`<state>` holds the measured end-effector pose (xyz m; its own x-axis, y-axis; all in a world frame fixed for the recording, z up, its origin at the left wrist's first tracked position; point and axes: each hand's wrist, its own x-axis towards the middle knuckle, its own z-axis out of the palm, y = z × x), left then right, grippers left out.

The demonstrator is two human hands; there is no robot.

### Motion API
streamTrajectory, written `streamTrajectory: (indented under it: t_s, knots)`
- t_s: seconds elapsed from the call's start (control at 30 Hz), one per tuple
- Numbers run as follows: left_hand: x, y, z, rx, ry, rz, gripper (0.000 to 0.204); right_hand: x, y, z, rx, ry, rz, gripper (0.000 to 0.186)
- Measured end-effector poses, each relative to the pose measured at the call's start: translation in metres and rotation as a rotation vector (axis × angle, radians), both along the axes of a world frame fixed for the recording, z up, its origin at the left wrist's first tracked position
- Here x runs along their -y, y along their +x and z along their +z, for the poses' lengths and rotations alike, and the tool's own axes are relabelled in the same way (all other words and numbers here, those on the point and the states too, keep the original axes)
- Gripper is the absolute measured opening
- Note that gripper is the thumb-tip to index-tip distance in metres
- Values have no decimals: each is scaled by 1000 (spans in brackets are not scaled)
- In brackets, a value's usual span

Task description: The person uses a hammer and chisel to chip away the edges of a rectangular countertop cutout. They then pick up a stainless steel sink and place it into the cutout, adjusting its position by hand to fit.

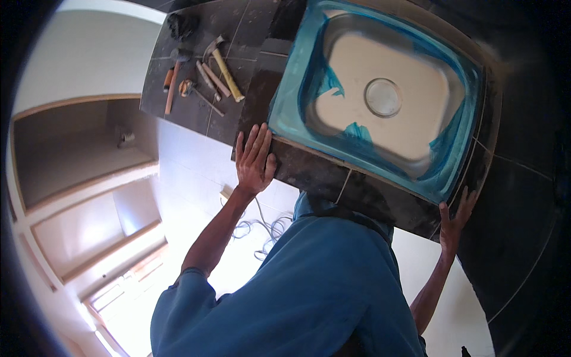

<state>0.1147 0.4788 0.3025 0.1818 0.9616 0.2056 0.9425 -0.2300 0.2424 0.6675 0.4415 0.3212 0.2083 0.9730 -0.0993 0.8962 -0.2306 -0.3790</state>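
Note:
A metal sink (333, 128) with blue protective film on its rim and torn film in its bowl sits in the dark tiled counter (312, 163). A round drain fitting (383, 97) shows in the bowl's floor. My left hand (254, 157) lies flat on the counter by the sink's near left corner, fingers stretched out and holding nothing. At the near right corner, my right hand (455, 220) rests with fingers spread, its thumb close to the rim; it is bare of any tool too.
Left of the sink lie a yellow-handled claw hammer (229, 74), a mallet (172, 83), a tape measure (186, 88), several slim tools and a black bundle (181, 26). Open cupboards (83, 149) stand at left. Coiled cable (273, 232) lies on the floor. Dark tiles (529, 178) line the right.

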Motion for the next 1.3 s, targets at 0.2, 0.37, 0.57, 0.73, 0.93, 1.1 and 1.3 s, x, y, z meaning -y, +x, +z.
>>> streamTrajectory:
  t_s: [0.2,0.37,0.57,0.73,0.93,1.1,1.3]
  knots:
    - [1,-1,10,39,-65,127,51,-4,-5,4,-2,-11,21,90]
    - [-3,2,15,1,-51,179,50,-1,-5,-14,150,125,120,88]
    - [-2,-14,15,4,-61,97,46,2,-6,-10,105,42,50,90]
    - [-7,-22,6,-2,85,58,40,-9,-16,13,74,-120,-10,91]
    - [-4,-22,5,9,127,74,38,-57,-113,42,-36,149,163,53]
    - [-6,-24,9,26,105,52,40,-140,-232,-30,-519,40,706,39]
    - [-5,-27,9,65,79,57,43,-171,-343,-10,-75,-292,797,44]
